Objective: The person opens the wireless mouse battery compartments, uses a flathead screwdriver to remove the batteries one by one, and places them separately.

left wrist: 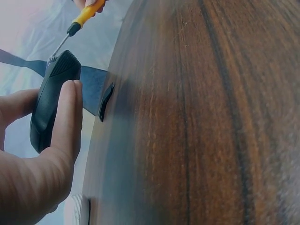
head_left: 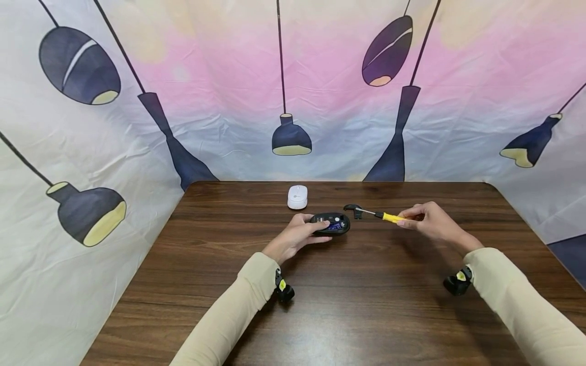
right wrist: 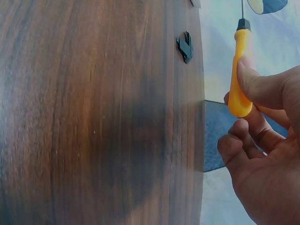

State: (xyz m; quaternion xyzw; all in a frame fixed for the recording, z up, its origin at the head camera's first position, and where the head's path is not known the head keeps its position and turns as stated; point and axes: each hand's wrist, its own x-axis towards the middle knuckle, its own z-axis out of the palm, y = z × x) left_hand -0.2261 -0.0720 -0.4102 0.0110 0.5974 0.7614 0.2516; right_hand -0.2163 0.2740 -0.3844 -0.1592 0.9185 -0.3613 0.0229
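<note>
My left hand (head_left: 297,235) grips a black computer mouse (head_left: 333,224), held above the table with its underside up. Its battery compartment is uncovered, and a blue battery (head_left: 336,225) shows inside. In the left wrist view, thumb and fingers clasp the mouse (left wrist: 55,101) from both sides. A yellow-handled screwdriver (right wrist: 241,75) is pinched by my right hand (head_left: 432,222), its shaft pointing left. The screwdriver's tip is close to the mouse's end; whether they touch, I cannot tell. Behind the tip, a small black cover (right wrist: 185,47) lies on the table.
A white computer mouse (head_left: 297,197) stands near the back edge of the dark wooden table (head_left: 357,305). Behind the table hangs a cloth backdrop (head_left: 247,101) printed with lamps. Small black cameras (head_left: 285,291) are strapped at both wrists.
</note>
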